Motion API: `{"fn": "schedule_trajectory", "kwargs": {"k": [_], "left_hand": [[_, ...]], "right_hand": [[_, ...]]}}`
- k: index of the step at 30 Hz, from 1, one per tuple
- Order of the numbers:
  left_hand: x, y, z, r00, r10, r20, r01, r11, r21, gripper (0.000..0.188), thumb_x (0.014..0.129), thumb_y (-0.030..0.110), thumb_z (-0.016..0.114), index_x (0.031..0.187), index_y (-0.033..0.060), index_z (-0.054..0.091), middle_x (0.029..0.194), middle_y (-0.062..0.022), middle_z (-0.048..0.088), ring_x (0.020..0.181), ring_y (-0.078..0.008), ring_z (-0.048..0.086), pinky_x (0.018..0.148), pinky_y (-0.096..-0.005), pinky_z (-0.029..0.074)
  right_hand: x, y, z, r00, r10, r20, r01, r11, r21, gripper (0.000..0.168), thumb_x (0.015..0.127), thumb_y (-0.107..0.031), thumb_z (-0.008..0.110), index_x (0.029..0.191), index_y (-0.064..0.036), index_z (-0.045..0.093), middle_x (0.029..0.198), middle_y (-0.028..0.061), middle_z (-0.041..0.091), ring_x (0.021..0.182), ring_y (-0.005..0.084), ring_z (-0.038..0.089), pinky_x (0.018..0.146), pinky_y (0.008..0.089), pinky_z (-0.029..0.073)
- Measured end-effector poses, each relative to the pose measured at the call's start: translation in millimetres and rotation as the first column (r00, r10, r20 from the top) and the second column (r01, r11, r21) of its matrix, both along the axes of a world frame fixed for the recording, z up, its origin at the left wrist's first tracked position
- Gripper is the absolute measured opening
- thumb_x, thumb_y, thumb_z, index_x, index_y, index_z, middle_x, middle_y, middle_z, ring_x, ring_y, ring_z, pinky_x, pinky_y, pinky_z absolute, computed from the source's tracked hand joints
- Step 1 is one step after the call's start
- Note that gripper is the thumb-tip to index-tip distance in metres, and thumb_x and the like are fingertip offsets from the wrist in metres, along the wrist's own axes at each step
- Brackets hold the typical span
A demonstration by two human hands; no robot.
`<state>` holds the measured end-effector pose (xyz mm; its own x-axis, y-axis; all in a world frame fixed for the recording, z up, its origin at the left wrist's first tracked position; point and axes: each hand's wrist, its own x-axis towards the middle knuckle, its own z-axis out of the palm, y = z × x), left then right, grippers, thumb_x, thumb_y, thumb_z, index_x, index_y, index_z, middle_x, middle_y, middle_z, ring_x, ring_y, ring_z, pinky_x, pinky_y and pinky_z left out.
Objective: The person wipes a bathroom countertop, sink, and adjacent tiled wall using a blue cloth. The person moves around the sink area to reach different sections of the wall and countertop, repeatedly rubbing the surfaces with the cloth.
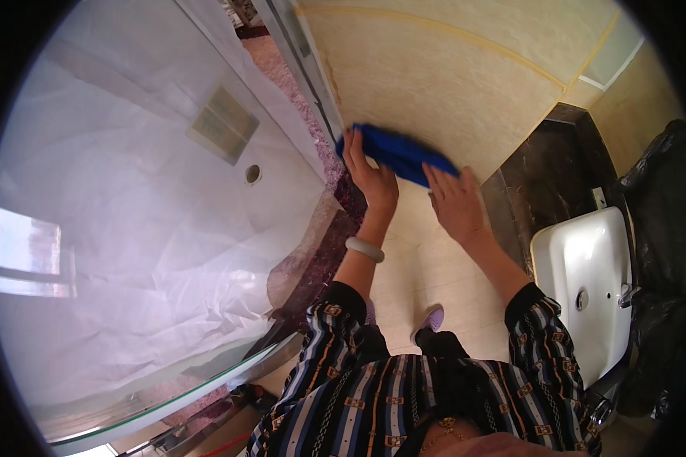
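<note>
A blue cloth (403, 153) lies stretched between my hands against the beige tiled wall (434, 85), slightly blurred. My left hand (371, 177) has its fingers over the cloth's left end, beside the metal frame (311, 74) at the wall's edge. At the cloth's right end, the fingers of my right hand (456, 203) press on its lower edge, with the thumb out to the side. A pale bangle (365, 249) circles my left wrist.
On the left stands a large glass panel (148, 240) with whitish sheeting behind it and a round hole (253, 174). To the right, a white washbasin (586, 285) with a tap (627, 296) adjoins dark stone tiles (549, 171). Black plastic (663, 257) covers things beyond it.
</note>
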<state>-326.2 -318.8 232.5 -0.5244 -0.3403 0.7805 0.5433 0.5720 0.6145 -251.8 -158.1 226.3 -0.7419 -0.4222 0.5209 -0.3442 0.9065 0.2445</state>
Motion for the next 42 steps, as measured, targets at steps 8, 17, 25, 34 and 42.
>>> {"fn": "schedule_trajectory", "kwargs": {"k": [8, 17, 25, 34, 42], "left_hand": [[-2.6, 18.7, -18.7, 0.914, -0.177, 0.366, 0.114, 0.976, 0.187, 0.055, 0.083, -0.005, 0.051, 0.136, -0.0053, 0.037, 0.133, -0.0235, 0.045, 0.129, -0.0348, 0.041, 0.109, -0.0393, 0.031], [-3.9, 53.2, 116.8, 0.926, -0.378, 0.018, 0.373, 0.902, -0.218, 0.080, 0.085, 0.021, 0.060, 0.148, -0.0052, 0.018, 0.152, -0.0342, 0.010, 0.143, -0.0489, 0.008, 0.115, -0.0494, 0.012], [17.2, 94.4, 6.6, 0.815, -0.419, 0.402, 0.490, 0.867, -0.091, 0.091, 0.079, 0.015, 0.052, 0.149, -0.0064, -0.002, 0.151, -0.0378, -0.010, 0.141, -0.0529, -0.003, 0.115, -0.0522, 0.006], [-13.1, 163.4, 180.5, 0.901, -0.434, -0.010, 0.393, 0.825, -0.406, 0.075, 0.080, 0.012, 0.047, 0.148, -0.0040, 0.021, 0.154, -0.0323, 0.003, 0.143, -0.0508, 0.000, 0.112, -0.0607, 0.007], [30.1, 199.3, 112.4, 0.815, -0.577, 0.061, 0.485, 0.620, -0.617, 0.062, 0.089, 0.025, 0.050, 0.142, -0.0025, 0.038, 0.151, -0.0382, 0.006, 0.139, -0.0576, 0.003, 0.108, -0.0660, 0.011]], "right_hand": [[-12.1, 12.6, -41.5, 0.984, 0.078, 0.158, -0.069, 0.996, -0.060, 0.045, 0.087, -0.011, 0.051, 0.131, 0.000, 0.052, 0.140, 0.0059, 0.047, 0.124, 0.0202, 0.046, 0.115, 0.0470, 0.022], [-14.1, 30.5, 124.1, 0.960, -0.148, -0.236, 0.084, 0.961, -0.262, 0.057, 0.081, -0.017, 0.064, 0.136, -0.013, 0.050, 0.134, 0.0023, 0.050, 0.121, 0.0201, 0.047, 0.106, 0.0599, 0.027], [14.2, 63.4, 12.4, 0.967, -0.182, 0.176, 0.226, 0.934, -0.278, 0.059, 0.083, -0.022, 0.064, 0.138, -0.010, 0.047, 0.129, 0.0049, 0.051, 0.120, 0.0208, 0.047, 0.110, 0.0664, 0.017], [-26.0, 112.2, 179.5, 0.894, -0.332, -0.300, 0.161, 0.865, -0.475, 0.052, 0.082, -0.023, 0.062, 0.133, -0.013, 0.051, 0.132, 0.0107, 0.048, 0.122, 0.0269, 0.046, 0.106, 0.0704, 0.014], [11.8, 159.6, 86.1, 0.892, -0.384, -0.237, 0.217, 0.826, -0.521, 0.047, 0.085, -0.025, 0.056, 0.127, -0.004, 0.052, 0.136, 0.0252, 0.040, 0.132, 0.0496, 0.030, 0.109, 0.0687, 0.013]]}}
